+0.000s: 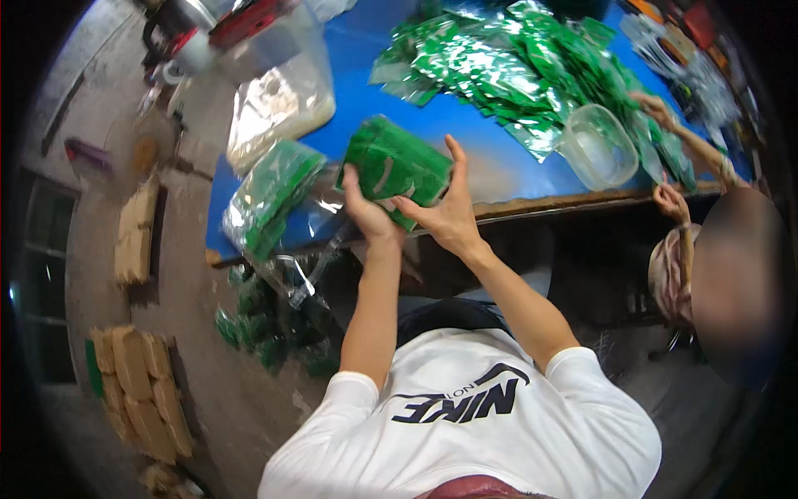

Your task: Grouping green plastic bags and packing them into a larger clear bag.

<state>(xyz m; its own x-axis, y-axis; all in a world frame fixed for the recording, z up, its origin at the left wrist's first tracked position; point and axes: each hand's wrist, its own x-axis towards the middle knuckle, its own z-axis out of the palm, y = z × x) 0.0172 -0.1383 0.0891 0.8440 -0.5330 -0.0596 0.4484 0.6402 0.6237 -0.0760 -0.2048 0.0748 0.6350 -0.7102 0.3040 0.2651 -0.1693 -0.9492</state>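
Note:
A thick stack of flat green packets [397, 162] is held between my two hands above the near edge of the blue table. My left hand [371, 213] grips its lower left side, thumb laid along the front. Around its right side goes my right hand [449, 218], one finger standing up by the edge and the thumb against the lower front. Fingers behind the stack are hidden. Close by on the left, a clear plastic bag [277, 195] with green packets inside lies at the table corner.
Loose shiny green packets [499, 71] form a wide pile on the blue table [353, 62]. A clear plastic tub [600, 148] stands near a co-worker's hands [665, 195] at right. Another translucent bin [283, 104] is at left. Green bundles [266, 320] and brown parcels [141, 387] lie below.

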